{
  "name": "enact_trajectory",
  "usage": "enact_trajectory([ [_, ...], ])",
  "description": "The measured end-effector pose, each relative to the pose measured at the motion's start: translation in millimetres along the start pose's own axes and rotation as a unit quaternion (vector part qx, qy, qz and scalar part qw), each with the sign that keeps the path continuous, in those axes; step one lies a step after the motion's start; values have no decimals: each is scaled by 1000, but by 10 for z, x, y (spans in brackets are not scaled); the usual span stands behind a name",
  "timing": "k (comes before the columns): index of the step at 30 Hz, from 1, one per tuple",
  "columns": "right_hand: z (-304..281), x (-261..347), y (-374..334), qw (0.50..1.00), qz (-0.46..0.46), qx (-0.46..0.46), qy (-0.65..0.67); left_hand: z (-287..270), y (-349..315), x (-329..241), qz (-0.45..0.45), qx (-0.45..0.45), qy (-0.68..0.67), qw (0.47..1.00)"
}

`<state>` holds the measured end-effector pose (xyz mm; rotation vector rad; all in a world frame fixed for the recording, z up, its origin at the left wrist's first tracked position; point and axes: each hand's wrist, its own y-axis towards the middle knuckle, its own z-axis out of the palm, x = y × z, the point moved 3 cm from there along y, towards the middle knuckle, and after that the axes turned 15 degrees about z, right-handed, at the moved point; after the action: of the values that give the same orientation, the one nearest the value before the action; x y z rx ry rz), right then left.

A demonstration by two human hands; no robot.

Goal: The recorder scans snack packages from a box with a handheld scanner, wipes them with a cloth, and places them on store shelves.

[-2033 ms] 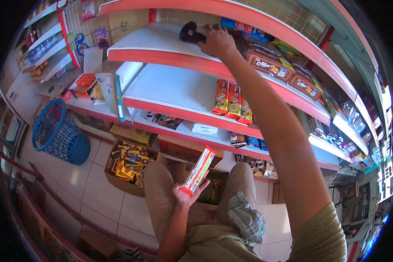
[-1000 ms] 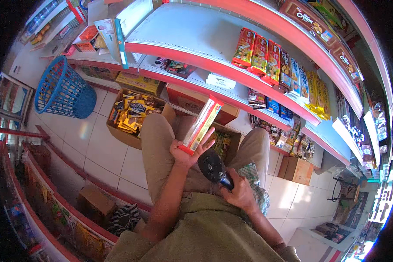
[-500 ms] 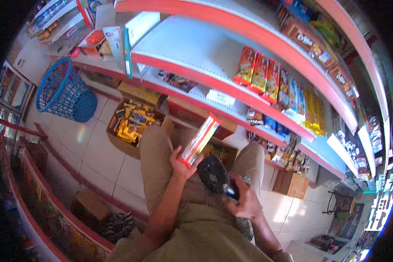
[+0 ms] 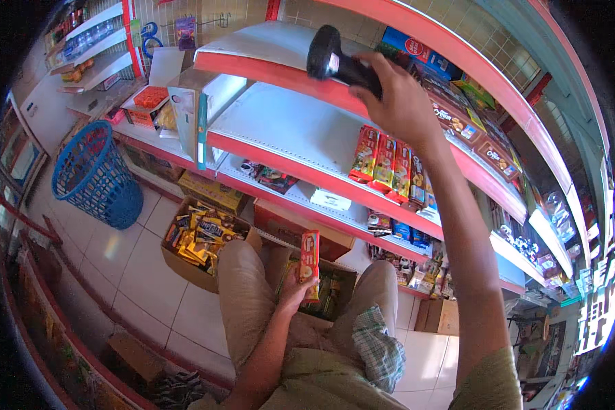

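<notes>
My left hand (image 4: 296, 290) is closed round the lower part of a long red biscuit packet (image 4: 310, 256), which stands nearly upright above my lap. My right arm stretches up and forward. At its end my right hand (image 4: 396, 99) grips the handle of a black barcode scanner (image 4: 328, 58), whose head points left over the red edge of the upper shelf (image 4: 280, 70). Similar red packets (image 4: 384, 160) stand in a row on the shelf below, to the right.
Between my knees and the shelving sit an open carton of yellow packets (image 4: 201, 239) and another carton (image 4: 335, 287) with green packets. A blue plastic basket (image 4: 99, 181) stands on the tiles at left. Brown biscuit boxes (image 4: 458, 123) fill the upper shelf's right side.
My right hand has lifted the scanner from above my lap to the upper shelf. The biscuit packet in my left hand has turned more upright, its printed front now showing. The view has tilted up.
</notes>
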<state>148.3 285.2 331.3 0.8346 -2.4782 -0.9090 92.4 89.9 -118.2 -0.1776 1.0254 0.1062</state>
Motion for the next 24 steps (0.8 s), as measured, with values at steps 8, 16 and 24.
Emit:
enact_trajectory([
  [8, 712, -674, 742, 981, 148, 121, -44, -165, 13, 94, 3, -40, -53, 998],
  [16, 675, -638, 667, 975, 166, 93, -111, -106, 9, 101, 12, -6, -62, 998],
  [24, 135, 314, -1678, 968, -48, 222, 102, 59, -55, -249, -18, 28, -47, 998],
])
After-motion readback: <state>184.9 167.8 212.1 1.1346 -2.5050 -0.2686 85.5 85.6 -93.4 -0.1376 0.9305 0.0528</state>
